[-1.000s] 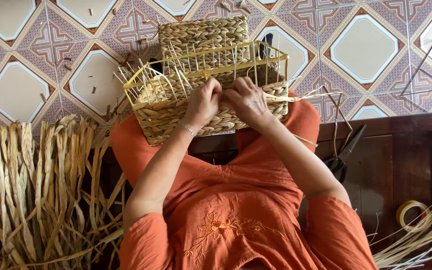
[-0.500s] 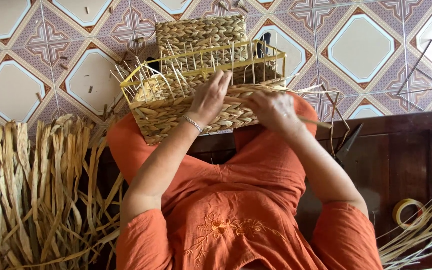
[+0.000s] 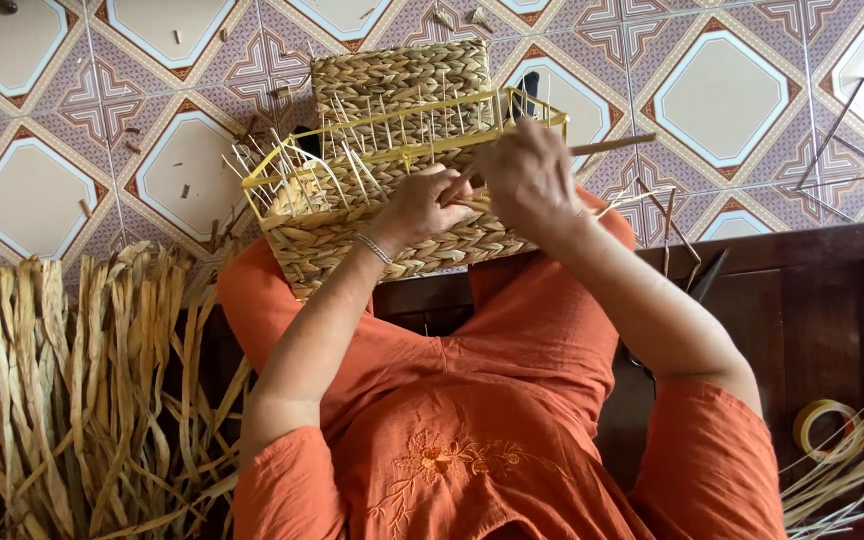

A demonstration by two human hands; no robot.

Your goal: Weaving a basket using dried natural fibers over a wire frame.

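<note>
A half-woven straw basket (image 3: 392, 90) on a yellow wire frame (image 3: 282, 175) rests on my lap, tilted away from me. My left hand (image 3: 417, 210) presses on the braided near wall of the basket and pinches a strand there. My right hand (image 3: 530, 172) is over the basket's right side, closed on a long straw strand (image 3: 612, 146) that sticks out to the right. Thin upright straw ribs stand inside the frame.
A big bundle of dried straw strips (image 3: 62, 380) lies at my left. A dark wooden bench (image 3: 802, 320) is under me, with black scissors (image 3: 707, 275) and a roll of tape (image 3: 824, 425) on its right part. More strips lie at the lower right. Patterned floor tiles are beyond.
My right hand has swung from the basket's right edge back to the middle, drawing the strand with it. My left hand has stayed on the near wall.
</note>
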